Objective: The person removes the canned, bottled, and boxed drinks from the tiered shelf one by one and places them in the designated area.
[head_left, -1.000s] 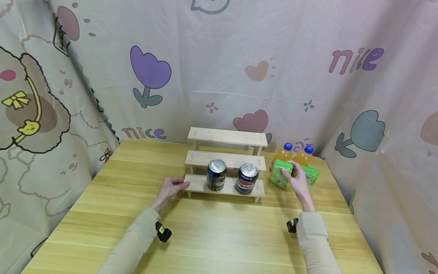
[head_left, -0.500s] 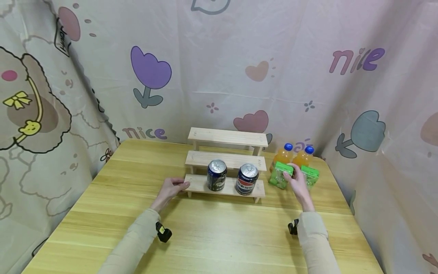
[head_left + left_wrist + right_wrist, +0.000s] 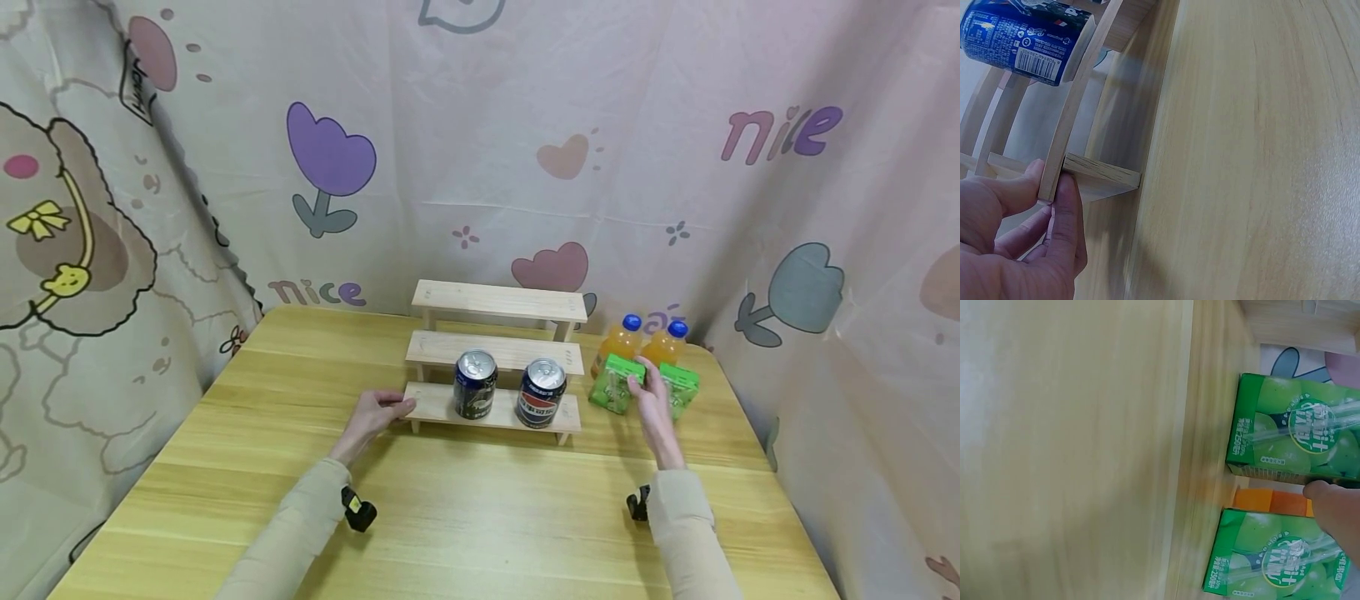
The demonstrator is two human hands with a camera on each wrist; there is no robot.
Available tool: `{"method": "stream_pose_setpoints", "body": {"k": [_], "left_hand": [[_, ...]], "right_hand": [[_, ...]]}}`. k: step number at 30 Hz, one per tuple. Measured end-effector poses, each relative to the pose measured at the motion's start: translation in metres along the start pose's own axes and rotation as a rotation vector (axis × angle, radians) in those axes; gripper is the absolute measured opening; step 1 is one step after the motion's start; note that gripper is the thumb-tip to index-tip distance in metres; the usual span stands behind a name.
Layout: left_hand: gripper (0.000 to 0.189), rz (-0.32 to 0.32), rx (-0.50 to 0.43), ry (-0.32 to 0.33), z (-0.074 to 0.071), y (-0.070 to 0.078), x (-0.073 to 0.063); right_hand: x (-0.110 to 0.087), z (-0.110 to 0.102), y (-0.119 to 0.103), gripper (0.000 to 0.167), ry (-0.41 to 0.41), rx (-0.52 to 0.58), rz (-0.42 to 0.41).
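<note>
My left hand [image 3: 372,415] pinches the left end of the lowest step of a three-tier wooden display shelf [image 3: 495,297], thumb above and fingers below in the left wrist view. Two dark blue cola cans [image 3: 474,392] stand upright on that step, the right one a Pepsi can [image 3: 538,400]. To the right of the shelf, a green juice box [image 3: 609,392] stands on the table. My right hand [image 3: 654,408] is at its right side, fingers loosely extended, with the thumb tip [image 3: 1317,489] right at its edge. A second juice box [image 3: 1272,559] stands beside it.
Two orange drink bottles [image 3: 624,337] with blue caps stand behind the juice boxes. The wooden table [image 3: 480,517] reaches to a printed curtain [image 3: 465,150] at the back and sides. The upper two steps of the shelf hold nothing.
The juice box in my right hand has come down onto the table. That hand has then slid a little right, off its front face. My left hand has stayed put.
</note>
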State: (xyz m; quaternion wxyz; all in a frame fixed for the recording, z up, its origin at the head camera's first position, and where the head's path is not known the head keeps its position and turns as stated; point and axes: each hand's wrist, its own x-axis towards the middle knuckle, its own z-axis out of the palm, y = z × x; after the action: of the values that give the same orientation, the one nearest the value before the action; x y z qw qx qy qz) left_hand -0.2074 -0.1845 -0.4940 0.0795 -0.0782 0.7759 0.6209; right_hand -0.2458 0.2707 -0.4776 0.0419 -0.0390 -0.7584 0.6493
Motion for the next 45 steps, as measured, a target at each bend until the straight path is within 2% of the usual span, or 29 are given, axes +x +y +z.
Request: {"method": "stream_pose_setpoints", "body": {"k": [7,20,24,26,33,35,40,45], "left_hand": [[0.043,-0.002,-0.033,-0.019,0.001,0.002,-0.001],[0.044,-0.025,-0.02,-0.009,0.001,0.001,0.0],[0.045,-0.024,-0.003,-0.007,-0.001,0.001,0.0],[0.045,-0.016,-0.006,-0.013,-0.001,0.001,0.0],[0.046,0.005,-0.026,-0.031,-0.001,0.001,0.001],[0.045,0.009,-0.029,-0.032,-0.001,0.001,0.001],[0.044,0.004,-0.033,-0.03,0.0,0.001,0.001],[0.044,-0.014,-0.035,-0.027,0.0,0.002,0.001]], "right_hand": [[-0.001,0.0,0.002,0.056,-0.01,-0.001,0.016],[-0.002,0.003,0.0,0.059,-0.012,-0.014,0.027],[-0.005,0.005,-0.003,0.06,-0.013,-0.077,-0.028],[-0.011,0.007,-0.013,0.061,-0.01,-0.121,-0.054],[-0.018,0.016,-0.011,0.066,0.027,-0.242,-0.178],[-0.024,0.021,-0.017,0.068,0.02,-0.261,-0.199],[-0.037,0.036,-0.034,0.066,-0.016,-0.257,-0.253],[-0.049,0.054,-0.044,0.069,-0.12,-0.237,-0.294]]}}
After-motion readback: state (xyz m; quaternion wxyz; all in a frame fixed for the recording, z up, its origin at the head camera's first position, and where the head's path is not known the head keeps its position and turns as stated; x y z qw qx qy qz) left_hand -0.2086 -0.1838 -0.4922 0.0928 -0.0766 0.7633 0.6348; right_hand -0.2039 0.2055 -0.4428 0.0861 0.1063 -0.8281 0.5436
